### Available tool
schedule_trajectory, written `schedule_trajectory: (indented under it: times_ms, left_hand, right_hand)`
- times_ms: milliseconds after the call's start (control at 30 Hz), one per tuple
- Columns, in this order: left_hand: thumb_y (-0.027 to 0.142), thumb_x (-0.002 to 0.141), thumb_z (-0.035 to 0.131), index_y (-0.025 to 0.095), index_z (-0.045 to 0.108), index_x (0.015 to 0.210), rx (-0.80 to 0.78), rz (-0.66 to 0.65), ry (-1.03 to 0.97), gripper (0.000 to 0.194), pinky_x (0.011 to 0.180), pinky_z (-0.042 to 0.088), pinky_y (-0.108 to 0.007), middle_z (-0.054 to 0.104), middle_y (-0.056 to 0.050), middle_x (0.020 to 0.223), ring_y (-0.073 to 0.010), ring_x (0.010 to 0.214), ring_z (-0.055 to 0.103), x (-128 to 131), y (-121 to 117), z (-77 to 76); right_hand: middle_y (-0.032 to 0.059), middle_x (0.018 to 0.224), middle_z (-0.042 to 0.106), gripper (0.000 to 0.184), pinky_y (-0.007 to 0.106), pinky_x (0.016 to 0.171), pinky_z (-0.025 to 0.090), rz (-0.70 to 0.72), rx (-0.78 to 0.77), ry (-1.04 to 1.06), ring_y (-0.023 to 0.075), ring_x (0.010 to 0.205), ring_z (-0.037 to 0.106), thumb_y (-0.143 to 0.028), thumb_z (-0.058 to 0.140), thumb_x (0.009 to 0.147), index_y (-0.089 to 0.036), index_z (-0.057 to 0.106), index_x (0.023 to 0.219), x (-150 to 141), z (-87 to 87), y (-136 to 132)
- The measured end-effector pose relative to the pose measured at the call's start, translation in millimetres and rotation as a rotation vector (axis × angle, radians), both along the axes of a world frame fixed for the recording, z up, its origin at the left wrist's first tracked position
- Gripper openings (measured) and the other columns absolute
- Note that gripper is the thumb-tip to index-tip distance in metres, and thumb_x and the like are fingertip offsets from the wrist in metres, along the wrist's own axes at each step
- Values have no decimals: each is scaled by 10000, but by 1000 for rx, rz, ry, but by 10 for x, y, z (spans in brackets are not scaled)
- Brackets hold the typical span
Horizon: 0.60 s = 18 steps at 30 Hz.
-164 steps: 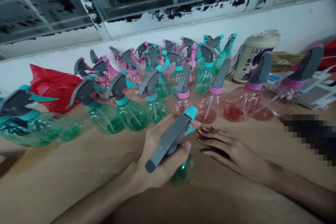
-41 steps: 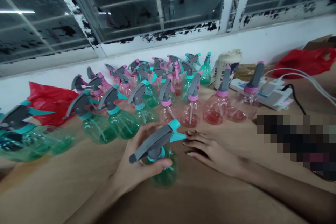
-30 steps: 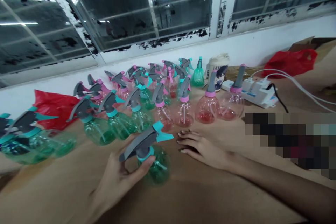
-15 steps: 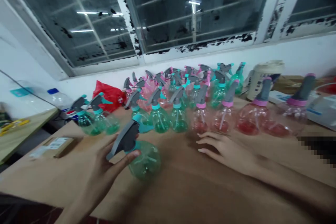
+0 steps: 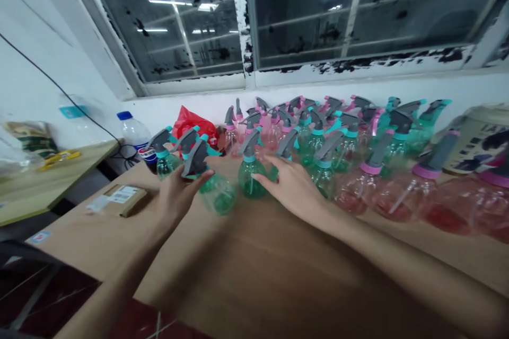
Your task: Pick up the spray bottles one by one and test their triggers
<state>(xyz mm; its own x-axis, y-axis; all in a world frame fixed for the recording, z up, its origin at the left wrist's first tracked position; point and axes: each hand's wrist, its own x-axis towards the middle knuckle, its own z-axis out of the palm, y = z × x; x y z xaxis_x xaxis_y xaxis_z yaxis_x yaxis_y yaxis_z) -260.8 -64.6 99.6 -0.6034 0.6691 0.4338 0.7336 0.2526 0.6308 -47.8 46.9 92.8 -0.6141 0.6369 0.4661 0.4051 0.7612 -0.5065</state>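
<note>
My left hand is closed round the neck of a green spray bottle with a grey trigger head and teal collar, held tilted at the left end of the row. My right hand is open, thumb and fingers apart, beside another green spray bottle. Its thumb tip is close to that bottle; I cannot tell whether it touches. The fingers partly hide a further green bottle behind them. To the right of this hand stand a green spray bottle and several pink ones with red bases.
Many pink and green spray bottles are crowded along the wall behind the front row. A red plastic bag, a clear blue-capped bottle and a cardboard box are at the left. A printed pale bag stands far right, under the window.
My left hand has carried its green spray bottle up and away, towards the row. My right hand has moved left from the pink bottles to the green ones. The view has turned left.
</note>
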Motion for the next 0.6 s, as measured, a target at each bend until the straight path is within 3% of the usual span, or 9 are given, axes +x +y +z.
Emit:
schedule_trajectory:
  times_ms: [200, 433, 600]
  left_hand:
    - [516, 707, 614, 164, 671, 922, 0, -21, 71, 416, 593, 468, -279, 709, -56, 790, -226, 669, 647, -34, 247, 14]
    - [488, 728, 604, 164, 663, 937, 17, -87, 122, 390, 646, 477, -282, 696, -73, 853, -227, 742, 652, -99, 516, -27]
    - [454, 734, 614, 151, 660, 922, 10, -87, 148, 359, 659, 472, -296, 689, -86, 850, -235, 736, 661, -149, 604, -50]
  right_hand:
    - [97, 747, 685, 602, 410, 615, 505, -20, -84, -1, 218, 562, 604, -504, 486, 826, -129, 481, 1296, -83, -79, 32]
    - [105, 809, 678, 684, 390, 577, 507, 37, -166, 17, 201, 551, 606, -488, 484, 819, -135, 339, 1386, -232, -160, 75]
    - [182, 1029, 627, 730, 396, 588, 512, -34, -245, -43, 208, 612, 624, -482, 515, 790, -100, 320, 1381, -406, -100, 64]
